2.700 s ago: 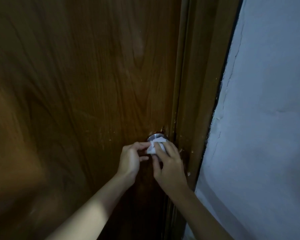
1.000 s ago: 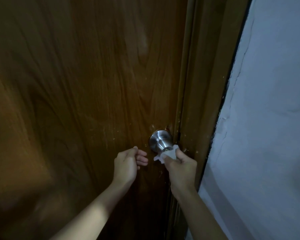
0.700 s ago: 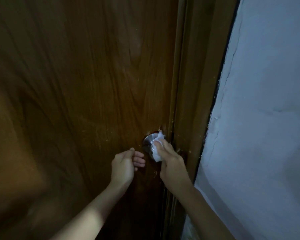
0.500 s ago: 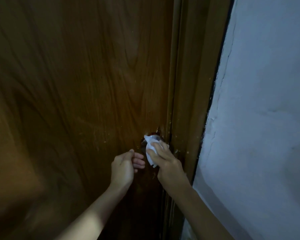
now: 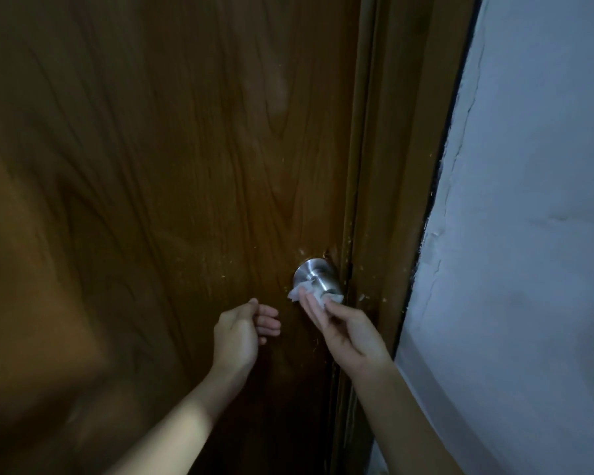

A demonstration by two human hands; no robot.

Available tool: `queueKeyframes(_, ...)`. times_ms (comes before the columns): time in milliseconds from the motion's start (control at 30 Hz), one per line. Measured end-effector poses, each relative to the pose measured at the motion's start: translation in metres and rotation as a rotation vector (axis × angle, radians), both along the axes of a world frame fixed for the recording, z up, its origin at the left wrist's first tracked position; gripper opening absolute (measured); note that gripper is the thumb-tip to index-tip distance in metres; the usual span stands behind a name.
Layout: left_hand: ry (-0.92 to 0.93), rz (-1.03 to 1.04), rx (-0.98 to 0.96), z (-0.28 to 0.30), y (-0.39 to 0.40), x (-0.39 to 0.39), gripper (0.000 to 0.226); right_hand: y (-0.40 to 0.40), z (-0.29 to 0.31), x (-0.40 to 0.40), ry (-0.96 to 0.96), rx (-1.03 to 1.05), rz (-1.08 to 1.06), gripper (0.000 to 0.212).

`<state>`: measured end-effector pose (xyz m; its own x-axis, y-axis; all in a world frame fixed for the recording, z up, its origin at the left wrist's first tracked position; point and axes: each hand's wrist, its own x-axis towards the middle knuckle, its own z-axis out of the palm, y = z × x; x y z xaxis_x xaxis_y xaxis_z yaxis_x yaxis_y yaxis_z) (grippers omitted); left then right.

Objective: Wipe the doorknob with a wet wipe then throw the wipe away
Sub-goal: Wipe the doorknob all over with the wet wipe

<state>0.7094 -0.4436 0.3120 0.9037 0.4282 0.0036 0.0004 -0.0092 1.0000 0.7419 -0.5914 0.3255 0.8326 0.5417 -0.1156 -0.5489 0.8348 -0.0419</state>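
The wipe (image 5: 300,292) has been shifted to the doorknob (image 5: 315,276) at 6 o'clock — pinched by the right hand (image 5: 343,329), the left hand (image 5: 242,329) loosely curled, empty — wiping continues.

Brown wooden door (image 5: 186,149) fills the frame, grain running tall, pale scuffs and specks near its latch edge. Mounted on it, low by the frame (image 5: 391,166), sits a brushed-metal doorknob (image 5: 314,275), with a white wet wipe (image 5: 304,292) pressed against its underside.

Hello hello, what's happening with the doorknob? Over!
Right hand pressing wet wipe under doorknob. Left hand empty, loosely curled, off the door. Nothing blocking.
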Motion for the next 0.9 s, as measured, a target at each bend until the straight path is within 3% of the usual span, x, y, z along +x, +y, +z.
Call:
queueKeyframes(133, 0.017, 0.005, 0.004, -0.003, 0.008, -0.006, 0.045, 0.0, 0.001, 0.001, -0.005, 0.012, -0.043, 0.04)
queueKeyframes(200, 0.026, 0.003, -0.001, -0.004, 0.009, -0.007, 0.045, 0.002, 0.003, -0.002, -0.032, -0.169, -0.096, 0.041)
queueKeyframes(300, 0.01, 0.026, 0.014, -0.004, 0.004, -0.01, 0.045, 0.009, -0.001, -0.009, -0.265, -0.766, -0.335, 0.027)
queueKeyframes(400, 0.001, 0.006, 0.002, -0.003, -0.002, -0.01, 0.045, 0.012, -0.013, -0.017, -0.727, -1.42, -0.613, 0.04)
queueKeyframes(467, 0.0, 0.001, 0.006, -0.003, -0.005, -0.011, 0.045, 0.008, -0.019, -0.014, -0.988, -1.659, -0.764, 0.044)
queueKeyframes(633, 0.018, 0.001, 0.02, -0.006, -0.011, -0.013, 0.044, 0.002, -0.025, 0.002, -1.509, -2.01, -0.724, 0.054)
queueKeyframes(767, 0.04, -0.011, -0.008, -0.007, -0.017, -0.018, 0.044, 0.002, -0.024, 0.004, -1.663, -2.175, -0.628, 0.056)
queueKeyframes(900, 0.025, 0.003, -0.03, -0.003, -0.022, -0.027, 0.044, -0.003, -0.02, -0.002, -1.828, -2.269, -0.711, 0.033)
